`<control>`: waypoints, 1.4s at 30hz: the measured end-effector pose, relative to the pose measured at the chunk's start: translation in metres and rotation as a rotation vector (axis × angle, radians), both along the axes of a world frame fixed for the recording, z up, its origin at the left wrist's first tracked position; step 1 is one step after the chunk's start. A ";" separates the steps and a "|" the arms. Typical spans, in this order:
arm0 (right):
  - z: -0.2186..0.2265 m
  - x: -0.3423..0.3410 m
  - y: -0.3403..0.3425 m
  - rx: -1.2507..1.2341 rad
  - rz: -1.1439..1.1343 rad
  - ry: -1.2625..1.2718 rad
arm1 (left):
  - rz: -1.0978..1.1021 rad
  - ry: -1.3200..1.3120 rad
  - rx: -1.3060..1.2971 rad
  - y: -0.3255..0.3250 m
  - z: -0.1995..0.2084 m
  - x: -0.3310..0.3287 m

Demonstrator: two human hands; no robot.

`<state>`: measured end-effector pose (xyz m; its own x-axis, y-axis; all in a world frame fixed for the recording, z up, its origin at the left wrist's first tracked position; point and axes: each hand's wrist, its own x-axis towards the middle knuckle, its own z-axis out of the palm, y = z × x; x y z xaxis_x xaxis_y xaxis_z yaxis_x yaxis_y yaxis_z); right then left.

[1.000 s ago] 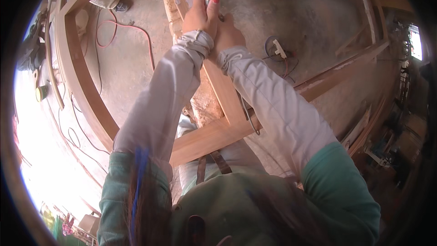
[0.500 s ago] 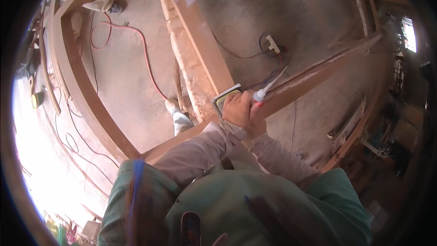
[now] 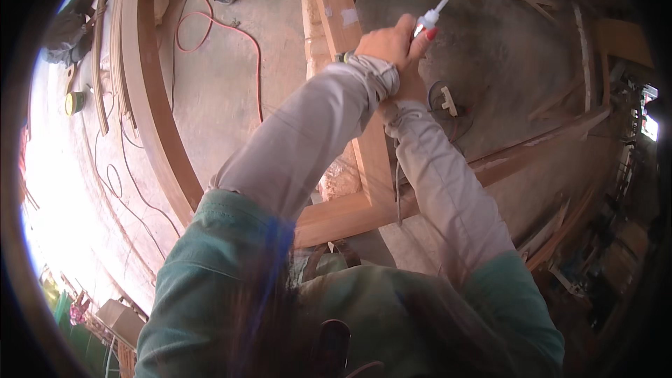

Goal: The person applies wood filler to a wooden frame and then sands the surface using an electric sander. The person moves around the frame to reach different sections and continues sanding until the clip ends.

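Observation:
My left hand (image 3: 381, 45) is closed over a flat rectangular block (image 3: 342, 57). Only an edge of that block shows beside the wrist, against a pale-patched wooden beam (image 3: 348, 17). Just to its right, my right hand (image 3: 413, 84) grips a small white squeeze bottle (image 3: 424, 22) with a long thin nozzle pointing up and right. A red thumb tip lies against the bottle. The hands overlap, so part of the right hand's fingers is hidden. Both forearms reach far forward over the beam's joint with a wooden crosspiece (image 3: 336, 218).
A curved wooden frame side (image 3: 157, 91) stands at left. Another beam (image 3: 518, 154) runs right. On the concrete floor lie a red hose or cord (image 3: 258, 63) and a white power strip (image 3: 448, 101). Long wooden strips (image 3: 105, 49) and a round yellow-green container (image 3: 74, 103) are at far left.
Both hands have moved forward along the beam, away from the joint, taking the block and the squeeze bottle along. My arms are more stretched out, and the view has shifted.

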<state>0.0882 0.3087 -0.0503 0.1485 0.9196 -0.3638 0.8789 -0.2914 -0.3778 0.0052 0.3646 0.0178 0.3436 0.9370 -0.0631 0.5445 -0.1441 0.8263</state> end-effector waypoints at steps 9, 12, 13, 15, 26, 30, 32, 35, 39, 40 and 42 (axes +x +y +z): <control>0.081 -0.012 0.023 -0.043 -0.149 0.096 | 0.087 -0.049 0.033 0.018 -0.002 0.001; 0.068 -0.012 -0.007 0.025 -0.134 0.090 | 0.078 -0.091 -0.017 -0.015 -0.001 -0.004; 0.063 -0.011 -0.022 0.042 -0.097 0.101 | 0.075 -0.105 -0.002 -0.029 -0.004 -0.005; 0.028 0.001 -0.058 0.016 -0.174 0.218 | 0.052 -0.052 -0.045 -0.061 0.005 0.000; 0.004 0.029 -0.281 -0.089 -0.172 0.347 | -0.048 -0.183 -0.105 -0.248 -0.007 0.011; 0.013 0.021 -0.254 -0.080 -0.150 0.338 | 0.004 -0.196 -0.103 -0.227 0.003 -0.011; 0.024 0.014 -0.220 -0.068 -0.118 0.267 | 0.027 -0.202 -0.060 -0.193 0.003 -0.020; 0.039 -0.013 -0.146 -0.067 -0.023 0.175 | 0.089 -0.149 -0.027 -0.137 0.006 -0.038; 0.073 -0.046 -0.051 -0.070 0.074 0.044 | 0.138 -0.076 -0.066 -0.064 0.009 -0.053; 0.080 -0.051 -0.033 -0.043 0.086 0.049 | 0.149 -0.039 -0.071 -0.048 0.008 -0.053; 0.101 -0.059 -0.009 -0.065 0.059 0.088 | 0.187 -0.067 -0.003 -0.023 0.002 -0.053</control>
<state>0.0291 0.2998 0.0504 0.0591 0.8998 -0.4323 0.8595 -0.2662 -0.4364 -0.0481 0.3418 0.0197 0.1674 0.9847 -0.0493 0.5054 -0.0428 0.8618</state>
